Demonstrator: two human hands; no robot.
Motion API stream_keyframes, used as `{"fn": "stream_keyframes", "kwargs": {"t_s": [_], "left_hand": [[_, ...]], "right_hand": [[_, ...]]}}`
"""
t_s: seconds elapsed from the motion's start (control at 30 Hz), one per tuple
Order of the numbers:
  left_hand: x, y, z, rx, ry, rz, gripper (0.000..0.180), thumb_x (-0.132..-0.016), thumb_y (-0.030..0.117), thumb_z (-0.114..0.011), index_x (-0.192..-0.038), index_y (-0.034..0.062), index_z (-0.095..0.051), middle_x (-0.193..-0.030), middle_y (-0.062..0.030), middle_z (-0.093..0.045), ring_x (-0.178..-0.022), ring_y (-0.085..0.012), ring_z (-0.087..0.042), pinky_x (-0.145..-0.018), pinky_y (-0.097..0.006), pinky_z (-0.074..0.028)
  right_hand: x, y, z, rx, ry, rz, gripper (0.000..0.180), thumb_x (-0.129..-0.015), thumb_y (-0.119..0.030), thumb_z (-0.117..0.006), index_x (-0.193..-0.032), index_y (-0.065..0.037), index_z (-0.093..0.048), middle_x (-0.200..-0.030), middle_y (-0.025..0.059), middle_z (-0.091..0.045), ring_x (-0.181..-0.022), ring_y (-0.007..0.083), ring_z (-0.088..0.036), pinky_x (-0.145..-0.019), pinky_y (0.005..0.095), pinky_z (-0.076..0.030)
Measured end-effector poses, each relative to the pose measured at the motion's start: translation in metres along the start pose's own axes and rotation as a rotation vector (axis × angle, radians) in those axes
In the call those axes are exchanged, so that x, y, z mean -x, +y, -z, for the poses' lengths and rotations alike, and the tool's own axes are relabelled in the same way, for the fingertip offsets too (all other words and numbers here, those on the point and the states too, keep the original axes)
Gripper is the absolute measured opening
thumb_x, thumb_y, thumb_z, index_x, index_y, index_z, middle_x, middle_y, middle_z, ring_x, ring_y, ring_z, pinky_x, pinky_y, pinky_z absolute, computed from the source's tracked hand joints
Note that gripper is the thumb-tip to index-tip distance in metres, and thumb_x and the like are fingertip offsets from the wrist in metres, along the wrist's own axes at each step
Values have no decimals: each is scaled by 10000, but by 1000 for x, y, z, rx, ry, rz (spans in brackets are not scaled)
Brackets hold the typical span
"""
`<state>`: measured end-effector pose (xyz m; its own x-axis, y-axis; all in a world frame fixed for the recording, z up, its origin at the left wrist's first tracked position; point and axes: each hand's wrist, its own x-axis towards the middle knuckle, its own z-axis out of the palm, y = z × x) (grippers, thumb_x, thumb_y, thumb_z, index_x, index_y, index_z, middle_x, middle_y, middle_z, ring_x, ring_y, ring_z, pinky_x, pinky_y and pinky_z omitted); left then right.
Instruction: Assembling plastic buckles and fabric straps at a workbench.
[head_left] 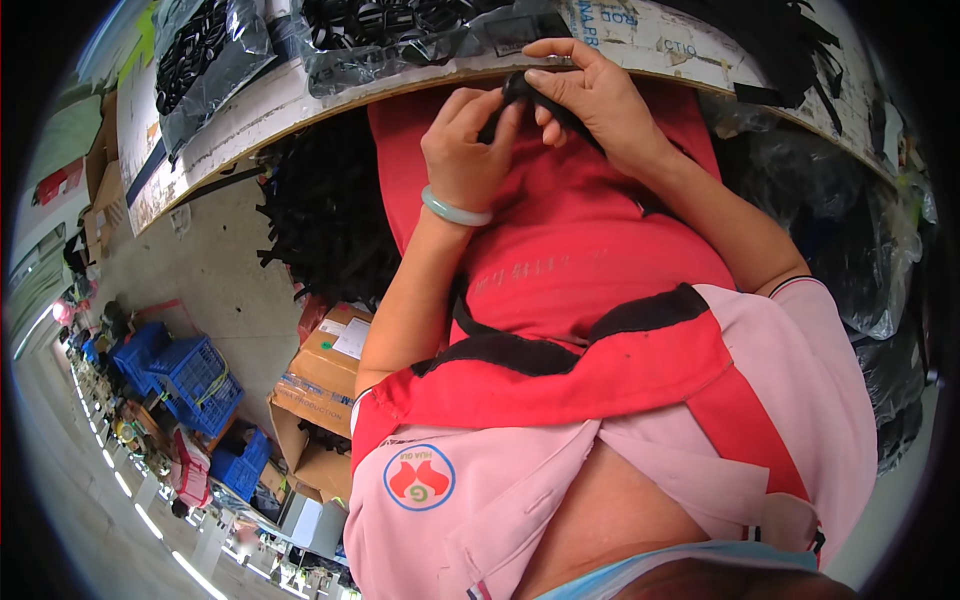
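Observation:
Both hands meet over a red apron (570,250), just below the edge of a white worktable (250,120). My left hand (465,140), with a pale green bangle on its wrist, pinches one end of a small black strap-like piece (520,92). My right hand (590,90) grips the same piece from the other side, fingers curled over it. Most of the piece is hidden between the fingers.
Clear plastic bags of black parts (400,35) lie on the table. A heap of black strips (325,215) hangs beside the apron at the left. Cardboard boxes (320,375) and blue crates (185,370) stand on the floor. Dark plastic bags (860,260) sit at the right.

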<state>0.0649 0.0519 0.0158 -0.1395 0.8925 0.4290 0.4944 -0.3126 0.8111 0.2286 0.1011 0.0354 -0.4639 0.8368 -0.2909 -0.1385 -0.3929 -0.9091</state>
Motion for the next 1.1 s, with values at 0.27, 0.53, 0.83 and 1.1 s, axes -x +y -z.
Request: {"fn": "stream_keyframes", "kwargs": {"t_s": [0.27, 0.53, 0.83, 1.1], "left_hand": [[2, -1, 3, 54, -5, -2, 162, -726, -33, -735, -875, -17, -676, -763, -114, -634, -665, -216, -631, -582, -277, -490], [12, -9, 12, 1087, -94, 1081, 246, -910, 199, -633, -1013, -24, -636, -818, -48, -630, -598, -118, -546, -450, -208, -360], [6, 11, 13, 940, 68, 820, 198, -862, 108, -685, -989, -43, -666, -776, -63, -661, -573, -110, -581, -435, -209, -377], [14, 11, 8, 584, 108, 515, 142, -855, 42, -680, -988, -4, -701, -765, 28, -603, -669, -33, -511, -580, -170, -393]], "right_hand": [[-5, 4, 7, -111, -167, -188, 321, -939, -281, -600, -1102, -6, -575, -749, 42, -624, -591, 92, -605, -533, 199, -488], [-4, 3, 1, -43, -142, -59, 177, -912, -160, -636, -1031, -30, -647, -823, 20, -636, -739, 73, -581, -713, 201, -477], [16, -25, -13, 388, -5, 410, 116, -889, -20, -621, -1003, -7, -606, -736, 4, -578, -577, 57, -533, -508, 185, -425], [13, -16, -15, 226, 30, -5, 218, -861, -129, -683, -988, -32, -535, -713, -1, -567, -563, 57, -550, -488, 195, -463]]}}
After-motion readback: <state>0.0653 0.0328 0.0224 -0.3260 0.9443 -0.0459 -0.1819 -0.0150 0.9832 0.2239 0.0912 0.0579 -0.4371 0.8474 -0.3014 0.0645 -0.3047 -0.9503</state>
